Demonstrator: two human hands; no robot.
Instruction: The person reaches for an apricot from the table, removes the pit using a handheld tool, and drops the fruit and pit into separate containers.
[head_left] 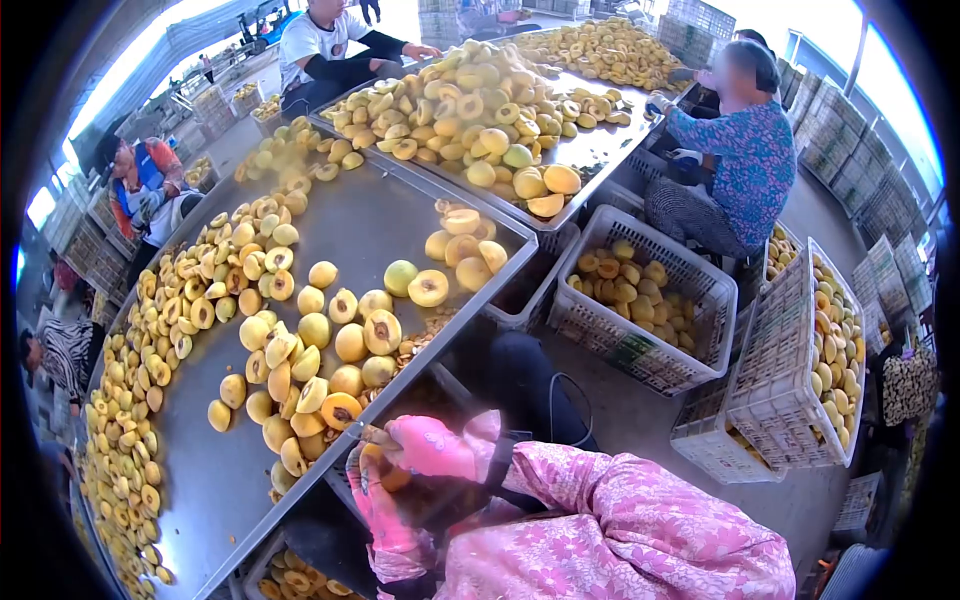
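Both my hands wear pink gloves at the near edge of the steel table (400, 225). My left hand (378, 515) cups a yellow peach (388, 472). Just above it, my right hand (432, 447) grips a small pitting tool (376, 436) whose tip touches the peach. A heap of whole and halved peaches (320, 350) lies on the table directly beyond my hands, several with the stone still showing. My flowered pink sleeves fill the bottom right.
A long row of halved peaches (150, 330) runs down the table's left side. A second table (590, 150) carries more fruit. White plastic crates of peaches (640, 300) (800, 360) stand on the floor at right. Other people sit around the tables.
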